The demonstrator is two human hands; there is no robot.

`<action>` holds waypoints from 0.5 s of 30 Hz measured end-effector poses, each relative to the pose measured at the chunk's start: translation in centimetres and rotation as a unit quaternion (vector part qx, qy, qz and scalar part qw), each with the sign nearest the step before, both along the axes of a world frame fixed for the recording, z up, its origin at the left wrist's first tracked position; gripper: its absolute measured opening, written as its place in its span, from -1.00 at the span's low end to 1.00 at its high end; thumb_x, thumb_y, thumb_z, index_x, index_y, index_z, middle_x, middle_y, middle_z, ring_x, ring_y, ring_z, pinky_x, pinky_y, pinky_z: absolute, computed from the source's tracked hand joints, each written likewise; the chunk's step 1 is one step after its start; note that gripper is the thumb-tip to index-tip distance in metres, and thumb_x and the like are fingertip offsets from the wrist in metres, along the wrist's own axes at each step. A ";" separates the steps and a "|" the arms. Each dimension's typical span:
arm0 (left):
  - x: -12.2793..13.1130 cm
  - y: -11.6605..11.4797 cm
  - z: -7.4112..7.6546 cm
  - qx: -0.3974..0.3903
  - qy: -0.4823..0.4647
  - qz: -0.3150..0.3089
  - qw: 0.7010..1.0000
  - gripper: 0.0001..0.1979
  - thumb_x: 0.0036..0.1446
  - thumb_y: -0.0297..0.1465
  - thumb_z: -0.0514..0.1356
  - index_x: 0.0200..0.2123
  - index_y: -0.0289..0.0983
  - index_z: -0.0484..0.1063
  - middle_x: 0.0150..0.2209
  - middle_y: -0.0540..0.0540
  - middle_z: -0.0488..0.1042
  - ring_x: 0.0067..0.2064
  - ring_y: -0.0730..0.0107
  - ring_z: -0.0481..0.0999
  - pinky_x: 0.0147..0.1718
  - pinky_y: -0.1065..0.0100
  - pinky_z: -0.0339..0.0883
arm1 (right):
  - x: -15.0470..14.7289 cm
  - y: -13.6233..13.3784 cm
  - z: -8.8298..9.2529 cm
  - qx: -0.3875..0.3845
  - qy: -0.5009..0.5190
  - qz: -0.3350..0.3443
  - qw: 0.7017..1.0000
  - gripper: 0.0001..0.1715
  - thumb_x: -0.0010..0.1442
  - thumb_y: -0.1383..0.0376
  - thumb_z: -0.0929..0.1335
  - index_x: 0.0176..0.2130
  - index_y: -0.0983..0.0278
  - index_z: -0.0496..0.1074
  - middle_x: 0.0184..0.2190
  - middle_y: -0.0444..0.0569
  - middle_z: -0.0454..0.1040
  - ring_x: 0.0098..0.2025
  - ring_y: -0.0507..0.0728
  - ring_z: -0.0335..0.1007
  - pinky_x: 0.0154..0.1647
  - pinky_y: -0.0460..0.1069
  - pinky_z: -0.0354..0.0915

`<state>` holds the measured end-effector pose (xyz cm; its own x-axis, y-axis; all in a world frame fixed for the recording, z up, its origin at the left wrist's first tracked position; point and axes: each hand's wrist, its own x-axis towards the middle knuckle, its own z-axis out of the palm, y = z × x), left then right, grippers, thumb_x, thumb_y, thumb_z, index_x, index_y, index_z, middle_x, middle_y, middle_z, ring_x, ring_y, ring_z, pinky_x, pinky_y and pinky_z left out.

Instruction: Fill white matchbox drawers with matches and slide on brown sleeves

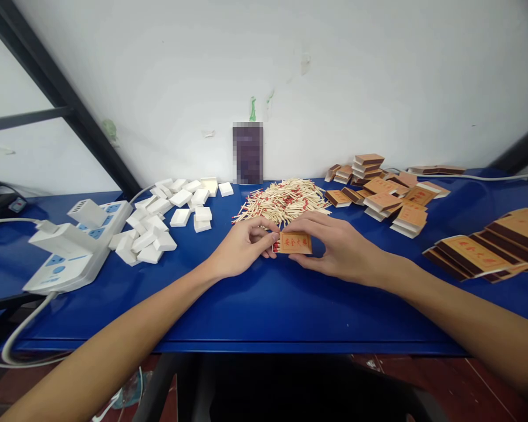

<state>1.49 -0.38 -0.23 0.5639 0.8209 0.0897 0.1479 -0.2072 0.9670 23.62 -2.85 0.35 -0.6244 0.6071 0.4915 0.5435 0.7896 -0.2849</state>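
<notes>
A person's hands hold a small orange cardboard matchbox (296,242) just in front of a heap of red-tipped wooden matches (286,200).

I see the left hand (243,246), tightly curled, pinching the end where match heads (277,247) show; the right hand (334,245), loosely curved, clasps the other end between thumb and fingers. Small white cardboard trays (159,206) lie left of the heap, orange-and-brown cardboard sleeves (382,201) to its right.

My small orange rectangular matchbox (296,242) looks like smooth, matt card. The slender red-tipped matches (286,199) look like bare wood, and my flat blue desk (264,310) has a glossy finish.
</notes>
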 end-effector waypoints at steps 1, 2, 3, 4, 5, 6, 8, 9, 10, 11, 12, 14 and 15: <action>0.0 0.0 0.0 -0.004 -0.001 0.000 1.000 -0.81 0.25 -0.33 0.19 -0.16 -0.33 0.36 -0.49 0.00 0.52 -0.43 0.48 0.56 -0.39 0.46 0.45 | 0.0 0.0 0.0 0.000 0.000 0.004 1.000 -0.67 0.19 0.29 0.40 -0.03 0.21 0.37 -0.14 0.03 0.47 -0.12 0.18 0.42 -0.11 0.05 0.34; 0.0 0.0 -0.1 -0.007 -0.001 -0.001 1.000 -0.81 0.25 -0.33 0.19 -0.15 -0.34 0.35 -0.48 -0.01 0.52 -0.42 0.48 0.56 -0.37 0.45 0.45 | 0.0 0.0 0.0 -0.001 0.001 0.010 1.000 -0.67 0.19 0.29 0.40 -0.03 0.22 0.37 -0.14 0.03 0.47 -0.11 0.18 0.41 -0.11 0.05 0.34; -0.1 0.0 -0.1 -0.009 0.001 -0.004 1.000 -0.80 0.25 -0.32 0.19 -0.15 -0.34 0.35 -0.47 -0.02 0.53 -0.42 0.48 0.56 -0.36 0.45 0.45 | 0.0 0.1 -0.1 -0.002 0.001 0.015 1.000 -0.67 0.19 0.29 0.40 -0.03 0.22 0.38 -0.14 0.03 0.47 -0.11 0.17 0.41 -0.10 0.04 0.34; -0.1 0.0 -0.1 -0.008 0.003 -0.009 1.000 -0.78 0.25 -0.31 0.20 -0.14 -0.34 0.35 -0.46 -0.02 0.53 -0.41 0.47 0.56 -0.35 0.44 0.45 | 0.0 0.1 -0.1 -0.003 0.002 0.020 1.000 -0.67 0.20 0.30 0.40 -0.03 0.23 0.38 -0.13 0.03 0.47 -0.10 0.17 0.41 -0.10 0.04 0.35; -0.1 -0.1 -0.1 -0.004 0.006 -0.013 1.000 -0.77 0.25 -0.29 0.21 -0.14 -0.33 0.35 -0.46 -0.02 0.54 -0.41 0.47 0.55 -0.35 0.44 0.45 | 0.0 0.1 -0.2 -0.004 0.004 0.024 1.000 -0.67 0.20 0.30 0.41 -0.03 0.23 0.38 -0.13 0.03 0.47 -0.10 0.16 0.41 -0.10 0.04 0.35; -0.1 -0.1 -0.1 0.000 0.010 -0.018 1.000 -0.74 0.24 -0.27 0.22 -0.13 -0.33 0.34 -0.45 -0.02 0.54 -0.41 0.47 0.55 -0.34 0.44 0.44 | 0.0 0.1 -0.3 -0.006 0.004 0.026 1.000 -0.67 0.20 0.30 0.41 -0.02 0.24 0.39 -0.13 0.04 0.47 -0.10 0.16 0.41 -0.11 0.04 0.35; -0.2 -0.2 0.0 0.007 0.016 -0.026 1.000 -0.70 0.23 -0.24 0.23 -0.09 -0.33 0.34 -0.45 -0.01 0.53 -0.42 0.47 0.54 -0.35 0.43 0.43 | 0.0 0.1 -0.4 -0.005 0.005 0.029 1.000 -0.66 0.19 0.29 0.42 -0.02 0.24 0.40 -0.14 0.03 0.48 -0.12 0.16 0.42 -0.13 0.03 0.36; -0.2 -0.2 0.0 0.008 0.017 -0.029 0.999 -0.68 0.22 -0.23 0.24 -0.08 -0.33 0.34 -0.46 -0.01 0.52 -0.42 0.47 0.53 -0.37 0.43 0.42 | 0.0 0.1 -0.5 0.000 0.006 0.032 0.999 -0.67 0.19 0.29 0.42 -0.02 0.24 0.40 -0.15 0.03 0.48 -0.13 0.16 0.42 -0.14 0.04 0.37; -0.3 -0.2 0.1 0.007 0.016 -0.034 0.999 -0.66 0.21 -0.22 0.24 -0.08 -0.33 0.34 -0.46 -0.01 0.51 -0.42 0.46 0.52 -0.38 0.44 0.41 | 0.0 0.0 -0.5 0.009 0.011 0.038 0.999 -0.67 0.19 0.29 0.42 -0.02 0.23 0.40 -0.16 0.02 0.49 -0.14 0.15 0.42 -0.14 0.04 0.37; -0.3 -0.2 0.2 0.005 0.013 -0.040 0.999 -0.65 0.21 -0.21 0.25 -0.08 -0.33 0.34 -0.47 0.00 0.50 -0.43 0.46 0.52 -0.39 0.44 0.40 | 0.0 0.0 -0.6 0.020 0.018 0.045 0.999 -0.67 0.20 0.29 0.42 -0.03 0.23 0.41 -0.16 0.01 0.50 -0.14 0.15 0.42 -0.14 0.04 0.37; -0.4 -0.2 0.2 0.005 0.008 -0.046 0.999 -0.65 0.20 -0.20 0.25 -0.08 -0.33 0.34 -0.48 0.01 0.49 -0.43 0.46 0.51 -0.40 0.44 0.38 | -0.1 0.0 -0.6 0.031 0.029 0.054 0.998 -0.68 0.20 0.29 0.42 -0.03 0.22 0.41 -0.17 0.00 0.52 -0.14 0.15 0.43 -0.13 0.05 0.37; -0.5 -0.2 0.2 0.007 -0.003 -0.060 0.998 -0.64 0.20 -0.18 0.25 -0.08 -0.32 0.33 -0.52 0.04 0.45 -0.46 0.48 0.49 -0.43 0.46 0.35 | -0.1 -0.1 -0.7 0.046 0.053 0.067 0.995 -0.69 0.21 0.28 0.41 -0.03 0.20 0.41 -0.17 -0.01 0.54 -0.13 0.15 0.45 -0.11 0.05 0.37; -0.5 -0.2 0.2 0.011 -0.006 -0.067 0.998 -0.63 0.21 -0.17 0.24 -0.08 -0.32 0.33 -0.53 0.05 0.43 -0.47 0.49 0.48 -0.44 0.46 0.34 | -0.2 -0.2 -0.7 0.047 0.063 0.069 0.994 -0.70 0.22 0.28 0.41 -0.02 0.19 0.41 -0.16 -0.01 0.54 -0.13 0.14 0.45 -0.10 0.05 0.37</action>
